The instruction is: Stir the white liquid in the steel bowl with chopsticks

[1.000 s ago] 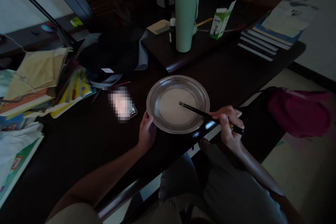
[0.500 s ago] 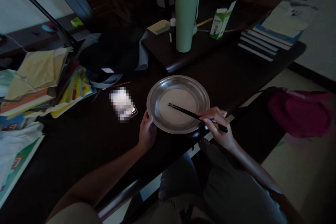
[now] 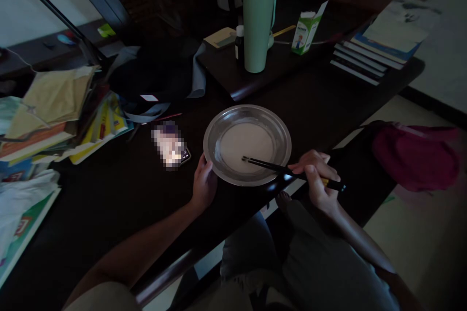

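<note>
The chopsticks (image 3: 272, 167) clamped in the right hand (image 3: 317, 177) have swept from mid-pan to the near edge of the pale liquid in the metal pan (image 3: 282, 129) (stirring goes on), the left hand (image 3: 204, 182) gripping its rim at the table's front edge

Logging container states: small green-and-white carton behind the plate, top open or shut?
Open. The carton stands upright on the raised dark shelf beside the green flask, its top flap lifted up and back.
</note>
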Demonstrator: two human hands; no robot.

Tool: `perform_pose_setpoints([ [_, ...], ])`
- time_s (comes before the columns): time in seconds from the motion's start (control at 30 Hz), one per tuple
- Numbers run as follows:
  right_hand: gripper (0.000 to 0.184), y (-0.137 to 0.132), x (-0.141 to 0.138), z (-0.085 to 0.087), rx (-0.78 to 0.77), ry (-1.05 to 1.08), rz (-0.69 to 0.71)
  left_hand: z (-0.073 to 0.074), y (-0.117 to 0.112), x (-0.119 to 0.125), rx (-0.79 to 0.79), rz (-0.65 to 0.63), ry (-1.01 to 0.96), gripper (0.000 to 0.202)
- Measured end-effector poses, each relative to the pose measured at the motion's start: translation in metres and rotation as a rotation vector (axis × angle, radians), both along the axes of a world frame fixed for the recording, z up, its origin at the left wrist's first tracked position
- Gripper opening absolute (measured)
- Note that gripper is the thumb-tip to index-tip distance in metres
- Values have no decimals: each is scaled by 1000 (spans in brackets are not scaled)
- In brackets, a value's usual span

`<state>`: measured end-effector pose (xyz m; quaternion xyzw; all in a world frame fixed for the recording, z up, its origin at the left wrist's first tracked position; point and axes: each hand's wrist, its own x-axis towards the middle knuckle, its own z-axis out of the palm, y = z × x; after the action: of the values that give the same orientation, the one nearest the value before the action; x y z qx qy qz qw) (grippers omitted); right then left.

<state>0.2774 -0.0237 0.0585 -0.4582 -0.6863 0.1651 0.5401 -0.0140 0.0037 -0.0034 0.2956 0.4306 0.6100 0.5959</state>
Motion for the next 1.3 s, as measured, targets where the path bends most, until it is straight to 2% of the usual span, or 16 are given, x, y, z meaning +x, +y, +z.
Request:
perform_pose_setpoints([
  [0.17, 22, 10, -8, -2, -79, -90, 74, -1, 0, -1, -9, 10, 12, 50],
  [0.33, 22, 11, -6, -4, -44, -93, -26, -3, 0, -2, -14, 9, 9, 48],
  [0.53, 35, 1, 6, -3, -2, -37, -125, -2, 0, 0, -6, 12, -20, 49],
  [0.67, 38, -1, 4, -1, 14, -15, -1, -2, -1, -1, 3, 1, -17, 48],
  [0.77, 29, 3, -2, 0, -25, -39, 101, -1, -1, -1, -4, 3, -12, 48],
  [0.87, 21, 9, -7, -1, -57, -98, 128, 0, -1, -1, -16, 10, -10, 50],
  [1.0, 19, 12, -7, -5, -56, -114, 29, 1, 0, 0, -10, 16, -13, 48],
  [1.13, 28, 7, 0, -5, -33, -45, -102, 1, 0, 1, 3, 15, -22, 48],
  [1.3, 41, -1, 4, -2, 7, 106, -89, 1, 0, 0, -4, 17, -17, 49],
])
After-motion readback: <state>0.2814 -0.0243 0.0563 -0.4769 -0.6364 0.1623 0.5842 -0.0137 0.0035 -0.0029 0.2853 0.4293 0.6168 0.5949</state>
